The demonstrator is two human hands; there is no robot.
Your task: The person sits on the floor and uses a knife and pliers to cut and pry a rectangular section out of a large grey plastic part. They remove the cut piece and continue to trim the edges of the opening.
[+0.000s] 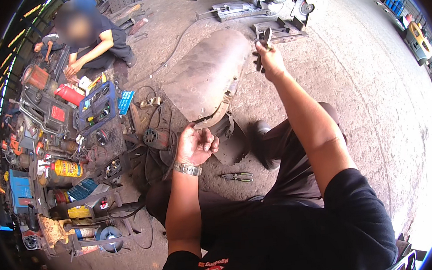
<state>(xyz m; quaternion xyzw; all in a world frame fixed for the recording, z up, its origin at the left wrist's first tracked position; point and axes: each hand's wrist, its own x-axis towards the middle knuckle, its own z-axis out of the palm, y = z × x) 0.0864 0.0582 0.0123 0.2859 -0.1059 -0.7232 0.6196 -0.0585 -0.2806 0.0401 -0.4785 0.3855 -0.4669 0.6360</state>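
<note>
Head view: right hand [271, 62] fingers clamp upright dark metal part [261, 50]; left hand [195, 144] fingers curled, apparently empty.

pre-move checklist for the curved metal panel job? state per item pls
1. Left hand on the near edge of the curved metal panel: ok, fingers curled at the rim.
2. Right hand has a firm grip on the dark tool: ok, held raised beyond the panel.
3. Pliers within reach: ok, lying on the floor by the knee.
4. Panel steady: cannot tell, its support is hidden.
5. Seated co-worker apart from the panel: ok.
6. Cable clear of the panel: cannot tell.
</note>
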